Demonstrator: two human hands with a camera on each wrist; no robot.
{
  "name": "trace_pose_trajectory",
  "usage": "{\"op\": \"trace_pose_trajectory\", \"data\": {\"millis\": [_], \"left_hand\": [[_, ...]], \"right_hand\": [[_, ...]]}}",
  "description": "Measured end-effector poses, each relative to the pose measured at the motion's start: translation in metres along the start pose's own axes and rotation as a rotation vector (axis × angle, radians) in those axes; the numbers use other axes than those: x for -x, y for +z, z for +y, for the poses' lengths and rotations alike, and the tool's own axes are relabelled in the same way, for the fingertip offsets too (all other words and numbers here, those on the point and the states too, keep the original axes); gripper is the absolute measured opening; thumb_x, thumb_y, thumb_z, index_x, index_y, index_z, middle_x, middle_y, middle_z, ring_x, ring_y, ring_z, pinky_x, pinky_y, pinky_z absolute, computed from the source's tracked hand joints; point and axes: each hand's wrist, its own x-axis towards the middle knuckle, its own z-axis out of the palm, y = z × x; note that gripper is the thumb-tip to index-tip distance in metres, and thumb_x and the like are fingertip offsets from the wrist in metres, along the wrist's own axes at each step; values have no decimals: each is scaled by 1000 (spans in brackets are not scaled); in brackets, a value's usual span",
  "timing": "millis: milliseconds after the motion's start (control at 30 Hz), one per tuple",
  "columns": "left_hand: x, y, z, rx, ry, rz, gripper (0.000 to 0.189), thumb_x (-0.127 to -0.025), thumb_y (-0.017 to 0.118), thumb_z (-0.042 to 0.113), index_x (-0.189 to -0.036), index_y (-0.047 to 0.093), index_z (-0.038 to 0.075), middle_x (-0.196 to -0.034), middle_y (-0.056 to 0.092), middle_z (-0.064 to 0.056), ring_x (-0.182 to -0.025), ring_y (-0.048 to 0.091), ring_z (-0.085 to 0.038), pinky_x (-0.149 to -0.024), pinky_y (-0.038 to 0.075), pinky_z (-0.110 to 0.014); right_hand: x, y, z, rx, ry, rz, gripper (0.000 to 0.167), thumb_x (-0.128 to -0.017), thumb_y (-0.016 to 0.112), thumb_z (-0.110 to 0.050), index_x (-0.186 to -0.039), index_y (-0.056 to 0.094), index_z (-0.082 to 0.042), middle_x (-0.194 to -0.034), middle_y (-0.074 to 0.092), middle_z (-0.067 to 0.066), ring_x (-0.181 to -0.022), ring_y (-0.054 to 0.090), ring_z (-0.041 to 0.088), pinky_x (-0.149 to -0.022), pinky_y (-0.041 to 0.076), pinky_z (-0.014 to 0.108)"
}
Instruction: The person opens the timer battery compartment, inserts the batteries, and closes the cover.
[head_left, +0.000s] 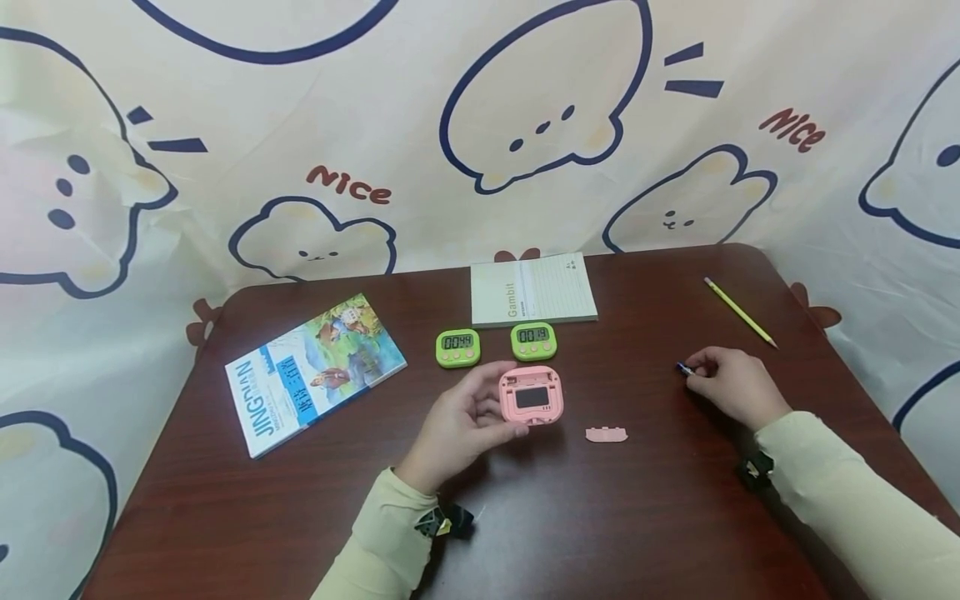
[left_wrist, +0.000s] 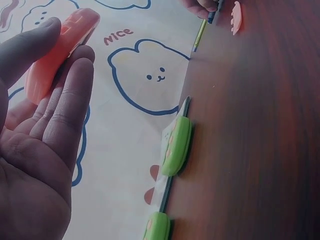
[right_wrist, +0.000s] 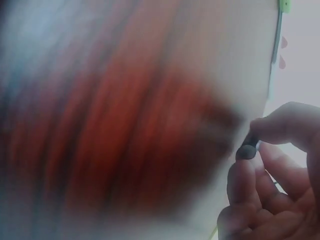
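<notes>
My left hand (head_left: 457,425) holds a pink timer (head_left: 533,397) up off the table, thumb on one edge and fingers on the other. The side of it facing the head camera has a dark rectangle and an uncovered slot along the top. In the left wrist view the timer (left_wrist: 57,55) appears edge-on between thumb and fingers. Farther right, my right hand (head_left: 735,385) pinches a small dark battery (head_left: 683,368) between thumb and fingertips, low over the table. The right wrist view shows the battery's round end (right_wrist: 246,152). A pink battery cover (head_left: 606,434) lies between the hands.
Two green timers (head_left: 458,348) with lit digits lie beyond the left hand, before a pale notebook (head_left: 534,290). A picture-covered book (head_left: 315,375) is at the left. The yellow-green pencil (head_left: 738,311) lies at the right, behind the right hand.
</notes>
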Motion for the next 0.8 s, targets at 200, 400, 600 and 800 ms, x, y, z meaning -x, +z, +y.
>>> {"op": "trace_pose_trajectory", "data": {"millis": [200,400,600,800], "left_hand": [[1,-1,0,-6,5,8,74,-80,84,3,-144,50,12,-110,69,-7,-89,70,-18,-79,61,-30],[0,-2,0,-18,17,-1,74,-80,85,5,-145,49,11,-109,69,-5,-89,70,-18,-78,61,-30],[0,-1,-2,-32,14,0,74,-80,85,6,-144,50,12,-109,69,-6,-88,70,-18,-78,61,-30],[0,0,-2,-34,10,-11,72,-81,84,7,-144,50,13,-109,69,-9,-89,69,-18,-80,60,-30]], "right_hand": [[7,1,-8,-36,-54,64,20,-92,64,-13,-107,70,-2,-95,65,10,-80,55,25,-68,47,35],[16,3,-25,-105,-137,188,16,-93,70,-13,-108,74,-9,-103,68,8,-86,56,22,-69,48,30],[24,7,-47,-207,-206,288,11,-92,74,-12,-103,76,-12,-97,68,1,-77,52,12,-63,44,15],[32,6,-72,-264,-244,320,14,-90,76,-11,-103,76,-14,-98,69,-2,-81,56,5,-67,46,12]]}}
